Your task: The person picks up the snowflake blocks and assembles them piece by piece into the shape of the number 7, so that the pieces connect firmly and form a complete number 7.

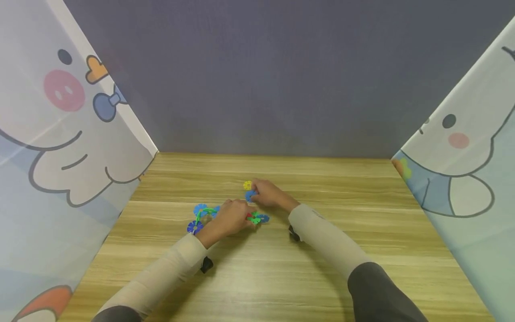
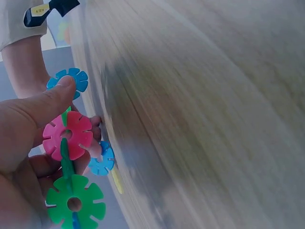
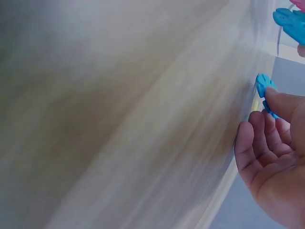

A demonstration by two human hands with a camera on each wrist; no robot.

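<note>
My left hand (image 1: 232,215) pinches a linked string of notched plastic discs. Its thumb presses a blue disc (image 2: 71,82), with a pink disc (image 2: 67,136) and a green disc (image 2: 75,202) joined below. In the head view, more of the linked blue and green discs (image 1: 200,209) stick out left of this hand. Just beyond it, my right hand (image 1: 265,193) pinches a separate blue disc (image 3: 263,86) between thumb and fingers. A yellow disc (image 1: 247,184) lies by the right fingertips. Part of the string is hidden behind the left hand.
The wood-grain table (image 1: 362,232) ends at a dark grey wall (image 1: 273,80) at the back. Cartoon-printed panels (image 1: 36,179) stand at the left and right sides. A small black device is strapped at each wrist.
</note>
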